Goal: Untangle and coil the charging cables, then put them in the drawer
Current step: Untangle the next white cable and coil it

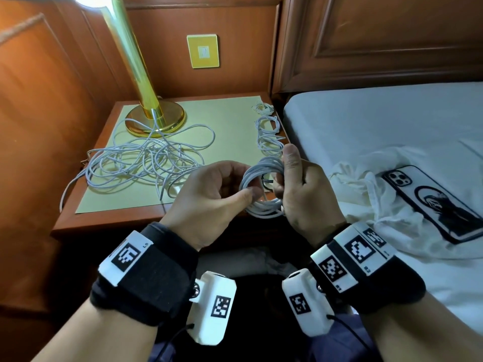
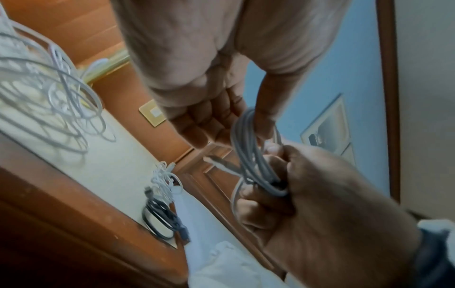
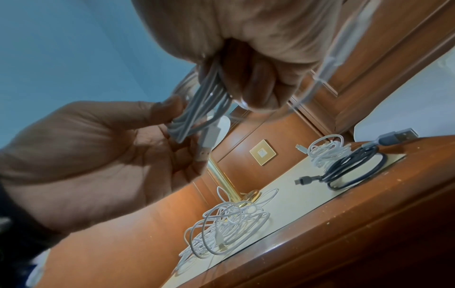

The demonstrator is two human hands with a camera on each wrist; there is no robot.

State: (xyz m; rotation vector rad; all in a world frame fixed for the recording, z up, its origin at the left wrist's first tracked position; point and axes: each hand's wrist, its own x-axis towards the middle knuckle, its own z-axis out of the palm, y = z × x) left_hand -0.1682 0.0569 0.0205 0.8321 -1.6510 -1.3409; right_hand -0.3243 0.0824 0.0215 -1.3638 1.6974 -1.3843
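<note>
Both hands hold a coiled white cable [image 1: 261, 190] in the air in front of the nightstand [image 1: 104, 223]. My left hand [image 1: 248, 185] pinches the coil's left side between thumb and fingers. My right hand [image 1: 285, 178] grips its right side in a fist, thumb up. In the left wrist view the coil [image 2: 253, 155] has a loose plug end [image 2: 216, 161] sticking out. A big tangle of white cables [image 1: 146, 160] lies on the nightstand's yellow mat. Coiled white cables [image 1: 269, 131] sit along its right edge, beside a coiled black cable [image 3: 354, 169]. No drawer is in view.
A brass lamp [image 1: 154, 121] stands at the back left of the nightstand, with the tangle reaching its base. To the right is a bed [image 1: 392, 113] with a crumpled white cloth [image 1: 366, 194] and a phone [image 1: 431, 202]. Wood panelling with a yellow wall plate [image 1: 203, 51] stands behind.
</note>
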